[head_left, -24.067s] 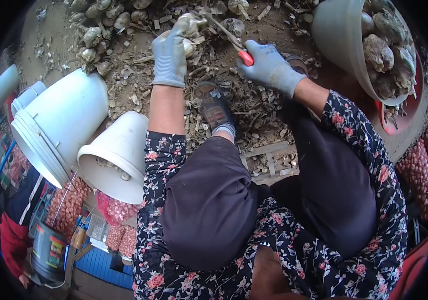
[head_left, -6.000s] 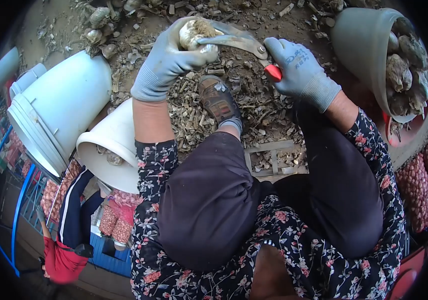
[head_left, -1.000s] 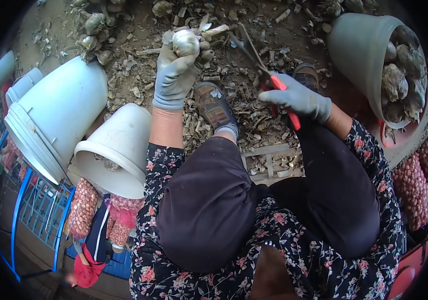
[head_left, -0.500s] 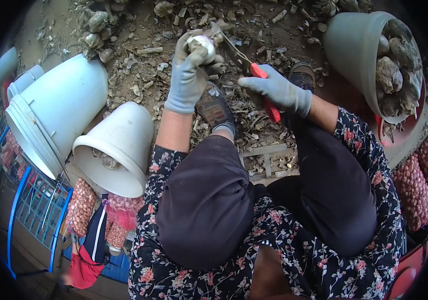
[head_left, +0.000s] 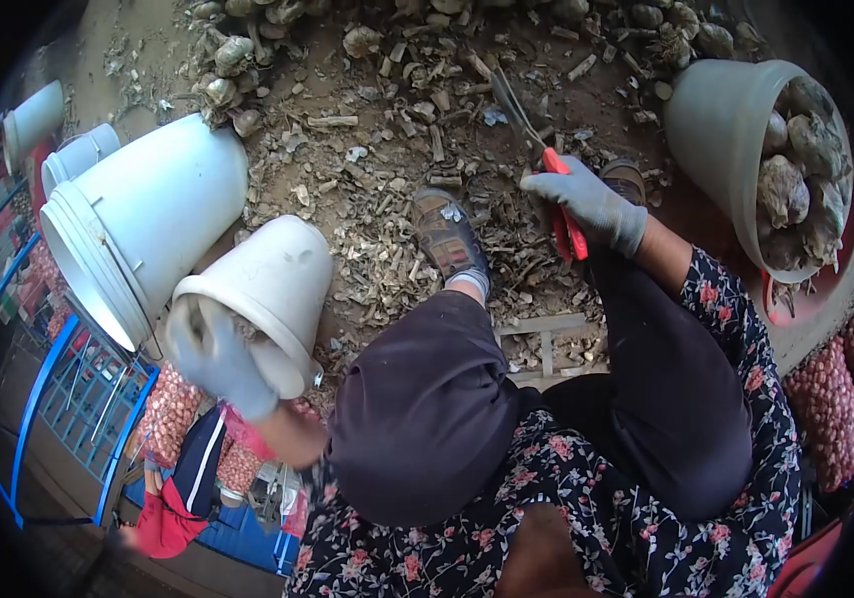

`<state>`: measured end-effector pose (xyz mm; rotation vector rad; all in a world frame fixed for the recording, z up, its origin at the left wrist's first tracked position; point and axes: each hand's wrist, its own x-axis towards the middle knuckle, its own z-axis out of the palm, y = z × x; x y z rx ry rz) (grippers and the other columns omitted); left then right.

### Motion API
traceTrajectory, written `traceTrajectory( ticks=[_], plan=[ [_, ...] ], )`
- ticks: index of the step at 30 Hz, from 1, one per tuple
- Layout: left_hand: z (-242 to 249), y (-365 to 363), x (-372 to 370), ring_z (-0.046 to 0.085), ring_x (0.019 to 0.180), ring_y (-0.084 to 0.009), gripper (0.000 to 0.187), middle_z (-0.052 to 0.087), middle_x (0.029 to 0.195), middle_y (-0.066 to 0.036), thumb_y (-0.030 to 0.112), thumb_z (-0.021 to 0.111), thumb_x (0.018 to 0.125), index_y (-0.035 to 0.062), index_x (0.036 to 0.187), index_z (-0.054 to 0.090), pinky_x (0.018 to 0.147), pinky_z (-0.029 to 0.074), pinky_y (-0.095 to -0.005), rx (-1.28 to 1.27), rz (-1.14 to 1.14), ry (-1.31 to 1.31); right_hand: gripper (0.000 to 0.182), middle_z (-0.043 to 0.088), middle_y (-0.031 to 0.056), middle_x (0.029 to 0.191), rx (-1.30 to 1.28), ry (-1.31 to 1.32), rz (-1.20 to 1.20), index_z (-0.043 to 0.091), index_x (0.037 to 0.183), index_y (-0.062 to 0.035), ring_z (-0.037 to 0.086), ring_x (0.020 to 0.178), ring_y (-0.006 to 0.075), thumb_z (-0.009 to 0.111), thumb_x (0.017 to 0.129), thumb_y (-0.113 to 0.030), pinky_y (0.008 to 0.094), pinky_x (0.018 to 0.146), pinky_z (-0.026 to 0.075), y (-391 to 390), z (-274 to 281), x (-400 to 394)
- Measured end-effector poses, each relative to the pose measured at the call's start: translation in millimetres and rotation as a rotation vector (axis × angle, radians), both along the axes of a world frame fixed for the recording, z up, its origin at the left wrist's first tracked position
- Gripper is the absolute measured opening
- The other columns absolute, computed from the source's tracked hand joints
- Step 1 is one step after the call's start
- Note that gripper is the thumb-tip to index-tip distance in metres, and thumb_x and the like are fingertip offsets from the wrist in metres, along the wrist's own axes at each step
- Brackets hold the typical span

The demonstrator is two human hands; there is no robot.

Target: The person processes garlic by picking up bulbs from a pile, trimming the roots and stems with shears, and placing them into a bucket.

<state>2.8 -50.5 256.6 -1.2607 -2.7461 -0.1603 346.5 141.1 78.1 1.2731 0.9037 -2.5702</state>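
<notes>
My right hand [head_left: 591, 204], in a grey glove, is closed around the red handles of a pair of shears [head_left: 554, 161]. Its long blades point up and left over the littered ground. My left hand [head_left: 215, 359], gloved too, is at the mouth of the smaller white bucket [head_left: 292, 269], which lies tipped toward me. Motion smears its fingers, so whether a garlic bulb is in them cannot be made out. To the right, another tilted bucket [head_left: 716, 125] holds several garlic bulbs [head_left: 784, 191].
Larger white buckets [head_left: 172, 189] lie at the left. More garlic bulbs [head_left: 234, 57] are heaped along the far side. Cut stems and dry skins [head_left: 377, 224] cover the ground around my shoe [head_left: 450, 231]. Net sacks of garlic [head_left: 826, 414] and a person in red [head_left: 168, 520] are behind.
My left hand has swung from in front of me, where it held a garlic bulb, down left to the smaller bucket. The right hand and shears have moved slightly right and away from it.
</notes>
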Motion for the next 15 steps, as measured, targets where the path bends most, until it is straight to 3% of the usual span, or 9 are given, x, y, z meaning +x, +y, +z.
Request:
traceTrajectory(
  ticks=[3, 5, 6, 8, 10, 11, 13, 14, 15],
  plan=[
    [-100, 121, 21, 0.06, 0.082, -0.0142, 0.03, 0.066, 0.091, -0.012, 0.014, 0.065, 0.084, -0.0054, 0.107, 0.062, 0.064, 0.049, -0.0271, 0.531, 0.093, -0.985, 0.018, 0.053, 0.0001, 0.064, 0.03, -0.025, 0.026, 0.055, 0.08, -0.0048, 0.051, 0.055, 0.0094, 0.059, 0.087, -0.021, 0.0257, 0.052, 0.043, -3, 1, -2],
    [-178, 196, 5, 0.064, 0.097, -0.033, 0.076, 0.064, 0.104, -0.026, 0.056, 0.067, 0.075, -0.0072, 0.115, 0.056, 0.082, 0.05, -0.0366, 0.0, -0.083, -0.58, 0.02, 0.053, 0.001, 0.066, 0.109, -0.067, 0.073, 0.053, 0.083, -0.0048, 0.052, 0.058, 0.0099, 0.062, 0.086, -0.022, 0.0266, 0.054, 0.044, -6, -3, 4],
    [-204, 227, 7, 0.06, 0.102, -0.0406, 0.079, 0.062, 0.106, -0.029, 0.061, 0.064, 0.073, -0.0073, 0.112, 0.057, 0.09, 0.047, -0.042, -0.186, -0.066, -0.448, 0.023, 0.053, 0.0019, 0.069, 0.184, -0.114, 0.117, 0.05, 0.086, -0.0047, 0.054, 0.061, 0.0104, 0.065, 0.084, -0.023, 0.0275, 0.055, 0.045, -7, -5, 7],
    [-252, 250, 13, 0.061, 0.102, -0.0401, 0.075, 0.063, 0.104, -0.029, 0.057, 0.068, 0.072, -0.0077, 0.108, 0.058, 0.09, 0.047, -0.0427, -0.313, -0.052, -0.516, 0.026, 0.055, 0.0023, 0.072, 0.153, -0.128, 0.134, 0.049, 0.09, -0.0033, 0.054, 0.062, 0.0091, 0.065, 0.084, -0.023, 0.0277, 0.057, 0.046, -8, -5, 13],
    [-251, 246, 22, 0.06, 0.102, -0.0423, 0.073, 0.062, 0.106, -0.029, 0.052, 0.071, 0.069, -0.0068, 0.108, 0.057, 0.091, 0.046, -0.0442, -0.287, -0.084, -0.57, 0.029, 0.059, 0.0102, 0.078, 0.295, -0.196, 0.25, 0.049, 0.093, -0.001, 0.06, 0.069, 0.0197, 0.063, 0.084, -0.025, 0.034, 0.063, 0.048, -3, -5, 12],
    [-255, 236, 28, 0.064, 0.095, -0.0346, 0.065, 0.065, 0.1, -0.024, 0.042, 0.078, 0.065, -0.0069, 0.103, 0.057, 0.086, 0.05, -0.0397, -0.085, -0.103, -0.574, 0.029, 0.059, 0.0102, 0.078, 0.312, -0.193, 0.242, 0.049, 0.093, -0.001, 0.06, 0.069, 0.0197, 0.063, 0.084, -0.025, 0.034, 0.063, 0.048, 2, -7, 9],
    [-234, 215, 46, 0.061, 0.089, -0.018, 0.061, 0.063, 0.102, -0.014, 0.026, 0.081, 0.067, -0.0052, 0.112, 0.055, 0.08, 0.05, -0.0286, 0.23, -0.13, -1.075, 0.034, 0.06, 0.0208, 0.088, 0.925, -0.188, 0.304, 0.048, 0.098, 0.0003, 0.061, 0.081, 0.0364, 0.061, 0.082, -0.027, 0.0419, 0.073, 0.047, -1, -8, 8],
    [-236, 200, 49, 0.059, 0.085, -0.0123, 0.055, 0.063, 0.098, -0.009, 0.018, 0.082, 0.068, -0.0035, 0.111, 0.055, 0.076, 0.05, -0.0254, 0.336, -0.159, -1.227, 0.036, 0.058, 0.0272, 0.095, 0.861, -0.2, 0.37, 0.047, 0.102, -0.0006, 0.054, 0.094, 0.0459, 0.059, 0.08, -0.028, 0.0468, 0.08, 0.043, 5, -9, 7],
    [-232, 191, 53, 0.059, 0.085, -0.0123, 0.055, 0.063, 0.098, -0.009, 0.018, 0.082, 0.068, -0.0035, 0.111, 0.055, 0.076, 0.05, -0.0254, 0.324, -0.144, -1.232, 0.037, 0.058, 0.027, 0.095, 0.85, -0.206, 0.401, 0.047, 0.103, -0.0011, 0.055, 0.094, 0.0452, 0.06, 0.08, -0.027, 0.0469, 0.08, 0.044, 10, -8, 5]
  ],
)
